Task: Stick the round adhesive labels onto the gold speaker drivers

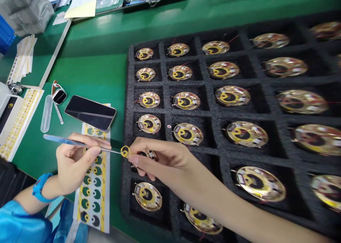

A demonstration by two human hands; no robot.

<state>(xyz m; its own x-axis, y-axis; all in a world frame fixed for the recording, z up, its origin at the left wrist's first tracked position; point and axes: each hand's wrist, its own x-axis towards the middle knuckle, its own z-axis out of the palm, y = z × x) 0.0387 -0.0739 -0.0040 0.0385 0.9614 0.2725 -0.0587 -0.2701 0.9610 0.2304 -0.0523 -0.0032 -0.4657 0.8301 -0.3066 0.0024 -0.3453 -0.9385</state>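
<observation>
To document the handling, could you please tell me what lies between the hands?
In the head view, the front of the slim metal tool and a yellow ring-shaped piece lie between left hand and right hand.

On the surface [106,69], a divided tray [129,104] is placed at the right, discs [232,95] being set in its compartments, and at its left a sticker sheet [92,196] is laid, partly covered by a phone [90,111], left of which a watch [59,96] is put.
</observation>
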